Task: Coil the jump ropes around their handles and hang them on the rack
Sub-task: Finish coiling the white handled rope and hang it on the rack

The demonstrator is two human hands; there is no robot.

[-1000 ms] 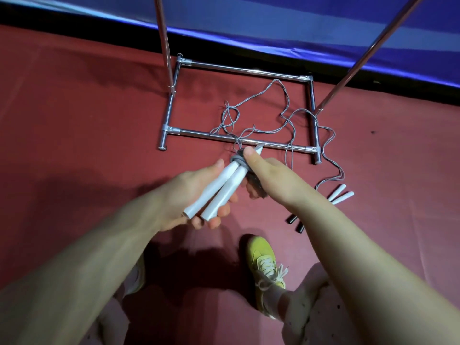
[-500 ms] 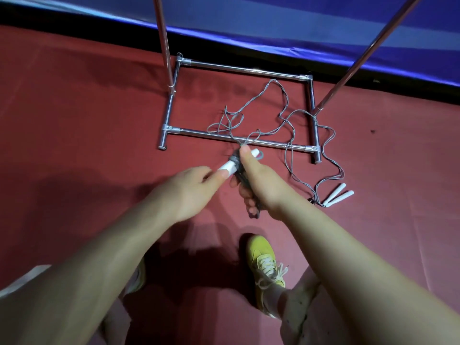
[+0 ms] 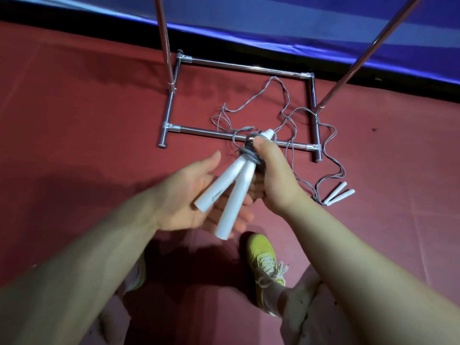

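Note:
Two white jump rope handles (image 3: 229,192) lie side by side, with grey cord (image 3: 250,151) wound around their upper ends. My right hand (image 3: 273,178) grips the handles at the wound part, thumb on the coil. My left hand (image 3: 189,195) lies under the handles' lower ends with its palm up and fingers spread. Loose grey rope (image 3: 276,103) trails from the coil across the floor and over the metal rack's base (image 3: 206,131). A second pair of white handles (image 3: 338,196) lies on the floor at the right.
The rack's two upright poles (image 3: 164,41) rise from the base toward the top of the view. A blue mat (image 3: 298,18) runs along the far edge of the red floor. My yellow-green shoe (image 3: 265,260) stands below the hands.
The handles have swung so their lower ends point down-left and show fully. My left hand has let go of them and opened beneath them. More cord sits on the coil.

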